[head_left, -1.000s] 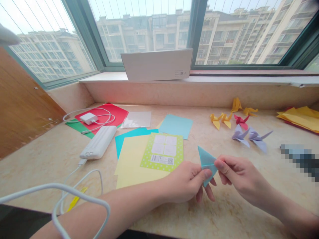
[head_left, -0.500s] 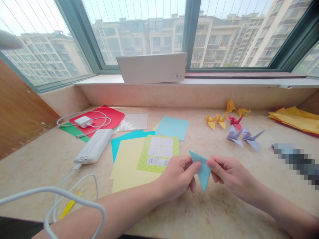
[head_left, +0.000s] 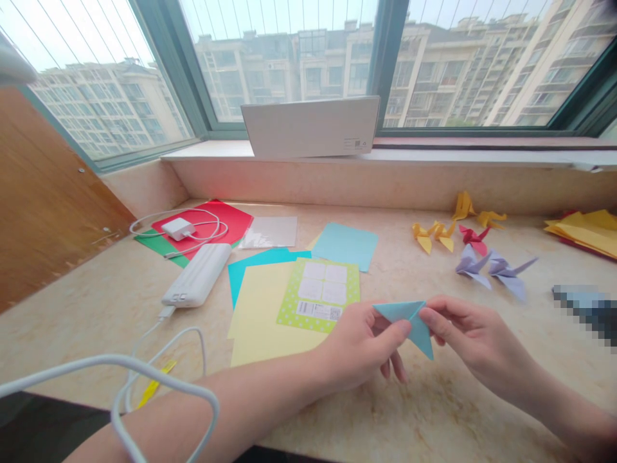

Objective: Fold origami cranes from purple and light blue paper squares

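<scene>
While the left hand point(head_left: 364, 337) is pinching a folded light-blue paper point(head_left: 398, 312) between thumb and fingers, the right hand point(head_left: 470, 334) is gripping its upper right corner with nearly closed fingertips. From where I'm standing, the paper is hovering above the tabletop point(head_left: 482, 405), and two purple cranes point(head_left: 507, 273) are sitting beyond the right hand.

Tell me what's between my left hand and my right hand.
In the head view, folded light blue paper spans the gap: your left hand grips one side and your right hand pinches the other.
</scene>
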Action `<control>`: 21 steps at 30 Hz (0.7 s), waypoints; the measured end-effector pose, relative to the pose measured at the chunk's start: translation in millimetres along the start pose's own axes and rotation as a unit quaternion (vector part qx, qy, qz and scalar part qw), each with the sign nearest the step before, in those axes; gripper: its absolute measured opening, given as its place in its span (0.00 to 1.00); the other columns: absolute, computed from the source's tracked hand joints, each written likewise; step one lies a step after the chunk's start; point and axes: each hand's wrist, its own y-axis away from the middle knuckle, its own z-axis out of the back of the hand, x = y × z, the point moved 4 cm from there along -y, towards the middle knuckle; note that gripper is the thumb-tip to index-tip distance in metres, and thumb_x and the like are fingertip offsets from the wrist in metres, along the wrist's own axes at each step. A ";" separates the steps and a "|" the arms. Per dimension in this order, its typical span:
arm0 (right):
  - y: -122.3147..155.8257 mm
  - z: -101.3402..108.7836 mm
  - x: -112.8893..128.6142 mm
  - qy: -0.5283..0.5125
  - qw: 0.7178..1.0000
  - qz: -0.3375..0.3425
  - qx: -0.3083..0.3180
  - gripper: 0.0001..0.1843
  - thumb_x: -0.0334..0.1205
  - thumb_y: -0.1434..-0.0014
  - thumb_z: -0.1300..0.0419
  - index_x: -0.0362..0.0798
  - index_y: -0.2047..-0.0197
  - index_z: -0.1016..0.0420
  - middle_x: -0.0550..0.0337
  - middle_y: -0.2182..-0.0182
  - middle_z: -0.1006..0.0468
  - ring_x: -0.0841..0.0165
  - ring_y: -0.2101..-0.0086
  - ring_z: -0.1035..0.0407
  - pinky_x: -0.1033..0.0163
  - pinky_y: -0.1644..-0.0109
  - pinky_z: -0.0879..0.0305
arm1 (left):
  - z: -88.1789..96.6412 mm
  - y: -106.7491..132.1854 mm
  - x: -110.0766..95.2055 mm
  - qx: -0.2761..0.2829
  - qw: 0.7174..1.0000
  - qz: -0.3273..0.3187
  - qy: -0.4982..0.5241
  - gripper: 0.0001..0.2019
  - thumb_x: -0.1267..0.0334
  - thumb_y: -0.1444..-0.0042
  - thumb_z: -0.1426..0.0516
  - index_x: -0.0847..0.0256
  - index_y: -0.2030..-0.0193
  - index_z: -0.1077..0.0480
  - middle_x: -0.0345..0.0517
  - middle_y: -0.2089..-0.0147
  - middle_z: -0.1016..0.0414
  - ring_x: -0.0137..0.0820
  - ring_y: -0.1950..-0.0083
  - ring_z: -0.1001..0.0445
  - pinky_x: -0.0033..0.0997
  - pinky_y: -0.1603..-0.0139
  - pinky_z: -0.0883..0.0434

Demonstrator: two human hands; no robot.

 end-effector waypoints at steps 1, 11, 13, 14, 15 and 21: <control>-0.5 0.0 0.8 0.001 1.000 0.002 -0.003 0.17 0.54 0.35 0.44 0.50 0.66 0.23 0.62 0.74 0.25 0.69 0.73 0.33 0.64 0.68 0.36 | 0.1 -0.1 0.2 0.005 1.000 0.001 0.006 0.17 0.54 0.36 0.44 0.66 0.50 0.25 0.43 0.73 0.26 0.23 0.79 0.26 0.17 0.83 0.35; -3.7 2.4 1.3 0.031 0.997 0.015 -0.068 0.17 0.55 0.39 0.40 0.52 0.56 0.21 0.59 0.68 0.20 0.65 0.67 0.26 0.62 0.63 0.29 | 0.3 -1.6 3.1 -0.023 1.000 0.010 0.012 0.22 0.50 0.35 0.47 0.67 0.47 0.26 0.50 0.66 0.22 0.25 0.78 0.24 0.18 0.81 0.33; -4.2 2.1 1.4 0.035 0.995 0.026 -0.087 0.20 0.55 0.41 0.38 0.52 0.51 0.22 0.60 0.71 0.21 0.65 0.69 0.27 0.61 0.65 0.29 | 2.1 -2.4 2.8 -0.052 0.998 0.014 0.017 0.22 0.50 0.36 0.46 0.69 0.50 0.26 0.48 0.70 0.24 0.25 0.78 0.25 0.18 0.81 0.32; -4.4 1.2 1.7 0.035 0.995 0.033 -0.088 0.22 0.55 0.41 0.37 0.51 0.49 0.23 0.61 0.72 0.22 0.65 0.70 0.28 0.62 0.66 0.29 | 2.8 -2.8 2.7 -0.061 0.998 0.017 0.018 0.22 0.50 0.36 0.46 0.70 0.52 0.25 0.47 0.72 0.24 0.25 0.79 0.26 0.18 0.80 0.32; -4.6 -0.4 2.1 0.033 0.995 0.039 -0.085 0.23 0.55 0.42 0.36 0.51 0.48 0.24 0.62 0.73 0.23 0.66 0.71 0.28 0.62 0.67 0.30 | 3.4 -3.2 2.5 -0.068 0.997 0.019 0.019 0.22 0.50 0.36 0.46 0.71 0.55 0.25 0.46 0.74 0.25 0.24 0.80 0.26 0.18 0.80 0.32; -3.5 -9.0 3.7 -0.011 0.998 0.038 -0.051 0.31 0.51 0.40 0.36 0.53 0.36 0.37 0.63 0.71 0.24 0.66 0.70 0.29 0.61 0.65 0.30 | 4.5 -5.1 2.1 -0.076 0.996 0.026 0.031 0.24 0.47 0.37 0.46 0.71 0.61 0.25 0.48 0.78 0.25 0.27 0.79 0.26 0.22 0.78 0.30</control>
